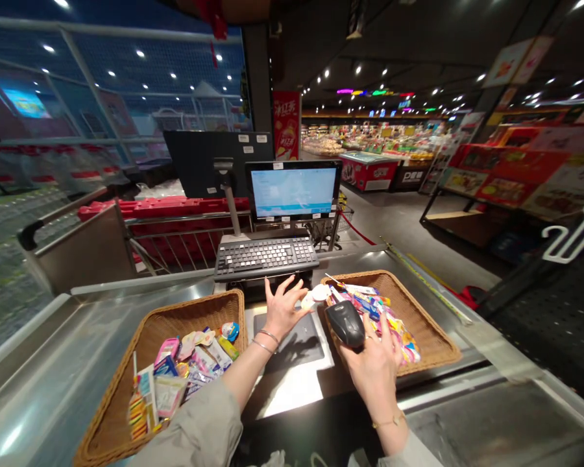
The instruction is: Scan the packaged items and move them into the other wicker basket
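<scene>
Scanner (346, 322) held above the right basket (421, 318); a scanning step seems in hand.
Right hand (376, 371) has its grip wrapped round it; left hand (282, 310), fingers spread, touches a small white packet (316, 295) near the keyboard (266, 257). Next, its code must face the scanner.

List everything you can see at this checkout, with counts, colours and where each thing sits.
scanner: one, black, in the right hand
left basket: one, tan wicker, on the counter's left
right basket: one, tan wicker, on the counter's right
packets: many, mixed colours, in both baskets
white packet: one, at the right basket's near corner
keyboard: one, black, behind the baskets
screen: one, lit, above the keyboard
counter: one, steel
left hand: fingers spread, between the baskets
right hand: over the right basket
</scene>
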The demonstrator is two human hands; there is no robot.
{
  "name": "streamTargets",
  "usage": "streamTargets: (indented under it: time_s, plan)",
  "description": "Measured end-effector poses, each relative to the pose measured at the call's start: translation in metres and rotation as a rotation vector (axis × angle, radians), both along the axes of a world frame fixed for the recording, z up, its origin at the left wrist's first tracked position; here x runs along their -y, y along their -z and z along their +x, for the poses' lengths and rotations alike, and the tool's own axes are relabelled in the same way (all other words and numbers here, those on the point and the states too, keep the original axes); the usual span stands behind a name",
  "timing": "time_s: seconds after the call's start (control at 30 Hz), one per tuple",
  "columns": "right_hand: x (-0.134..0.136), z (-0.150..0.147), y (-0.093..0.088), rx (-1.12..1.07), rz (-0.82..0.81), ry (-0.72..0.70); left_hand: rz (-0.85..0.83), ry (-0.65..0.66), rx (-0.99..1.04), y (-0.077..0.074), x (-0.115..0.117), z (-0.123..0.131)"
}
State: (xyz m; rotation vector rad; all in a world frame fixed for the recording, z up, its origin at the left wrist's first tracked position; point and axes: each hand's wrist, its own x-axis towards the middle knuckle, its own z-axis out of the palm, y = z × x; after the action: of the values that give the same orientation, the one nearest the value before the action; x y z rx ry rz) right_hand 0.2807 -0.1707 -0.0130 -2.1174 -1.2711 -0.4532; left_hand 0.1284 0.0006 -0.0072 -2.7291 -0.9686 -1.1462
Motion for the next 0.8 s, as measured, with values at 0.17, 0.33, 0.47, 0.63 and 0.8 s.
streamTargets:
  time_s: [0.17,0.33,0.47,0.63,0.8]
  plan:
    - [0.008,0.013,0.001,-0.013,0.008,0.102,-0.005,0.050,-0.006,0.002,0.002,0.021]
    - [0.014,0.028,0.007,-0.036,0.007,0.161,-0.024,0.105,-0.022,0.004,0.005,0.041]
    - [0.020,0.041,0.009,-0.068,0.036,0.204,-0.036,0.152,-0.033,0.006,0.007,0.057]
    - [0.029,0.054,0.008,-0.087,0.017,0.235,-0.039,0.191,-0.045,0.008,0.011,0.074]
    - [0.036,0.063,0.012,-0.103,0.027,0.266,-0.062,0.240,-0.071,0.014,0.016,0.089]
